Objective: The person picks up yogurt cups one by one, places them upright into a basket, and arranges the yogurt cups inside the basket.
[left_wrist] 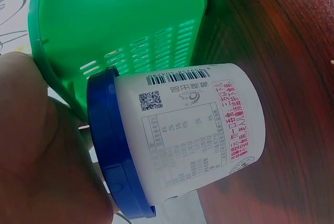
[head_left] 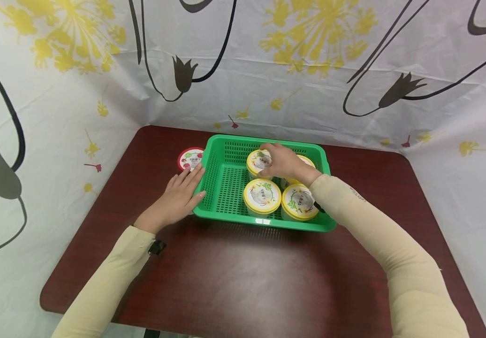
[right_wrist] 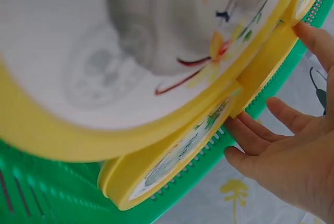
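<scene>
My right hand reaches into a green plastic basket and grips a yellow-lidded cup at the back, thumb and fingers about its lid. Around it in the basket stand a front yellow-lidded cup, another at the front right, and a third partly hidden behind the right hand. My left hand rests with straight fingers against the basket's left rim. Close by the left hand, a white cup with a blue lid shows in the left wrist view; the head view mostly hides it.
A red-lidded cup stands outside the basket at its back left, partly covered by the left fingers. The dark red table ends at patterned white sheeting behind and on both sides.
</scene>
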Demonstrator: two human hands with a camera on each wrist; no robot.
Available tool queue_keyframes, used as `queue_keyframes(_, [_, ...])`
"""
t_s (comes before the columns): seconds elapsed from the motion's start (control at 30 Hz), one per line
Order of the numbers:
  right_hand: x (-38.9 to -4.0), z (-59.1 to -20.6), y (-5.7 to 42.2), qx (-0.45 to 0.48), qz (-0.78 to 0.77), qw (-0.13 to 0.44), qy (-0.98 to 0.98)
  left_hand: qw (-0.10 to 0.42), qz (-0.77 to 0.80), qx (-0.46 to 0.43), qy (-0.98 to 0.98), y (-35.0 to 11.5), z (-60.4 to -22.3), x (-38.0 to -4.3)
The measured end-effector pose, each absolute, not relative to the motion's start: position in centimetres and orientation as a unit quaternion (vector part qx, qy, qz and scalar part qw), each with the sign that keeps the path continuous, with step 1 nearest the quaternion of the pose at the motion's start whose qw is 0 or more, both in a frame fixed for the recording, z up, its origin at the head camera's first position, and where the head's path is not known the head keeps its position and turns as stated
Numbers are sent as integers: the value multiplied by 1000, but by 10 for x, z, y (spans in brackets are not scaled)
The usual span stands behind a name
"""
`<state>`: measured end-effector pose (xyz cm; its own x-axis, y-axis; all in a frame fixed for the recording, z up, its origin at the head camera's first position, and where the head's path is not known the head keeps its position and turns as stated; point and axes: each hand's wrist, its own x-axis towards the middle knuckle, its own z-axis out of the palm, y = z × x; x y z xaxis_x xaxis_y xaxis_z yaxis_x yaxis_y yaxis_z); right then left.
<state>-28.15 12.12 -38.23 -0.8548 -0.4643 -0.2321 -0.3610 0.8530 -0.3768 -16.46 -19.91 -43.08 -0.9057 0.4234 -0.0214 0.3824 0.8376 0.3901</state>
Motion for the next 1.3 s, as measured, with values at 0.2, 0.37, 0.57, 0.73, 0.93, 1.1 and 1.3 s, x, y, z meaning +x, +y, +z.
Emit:
queue_keyframes(0.2, [-281, -382, 124, -221, -159, 168, 948, 52, 194, 213, 956, -198, -430, -165])
queue_keyframes(0.37, [-282, -380, 127, -237, -140, 177, 945, 56, 191, 214, 956, -197, -429, -164])
queue_keyframes(0.57, [-281, -380, 129, -239, -129, 177, 946, 57, 188, 214, 957, -196, -427, -164])
queue_keyframes(0.73, [-279, -378, 130, -232, -125, 183, 947, 56, 187, 216, 957, -195, -427, -164])
queue_keyframes(0.93, [-272, -368, 138, -220, -128, 169, 952, 54, 190, 216, 956, -195, -427, -163])
queue_keyframes(1.1, [-261, -352, 155, -230, -131, 118, 957, 55, 191, 214, 956, -195, -426, -162])
queue_keyframes(1.3, [-238, -339, 182, -222, -155, 83, 959, 56, 190, 213, 957, -197, -427, -163])
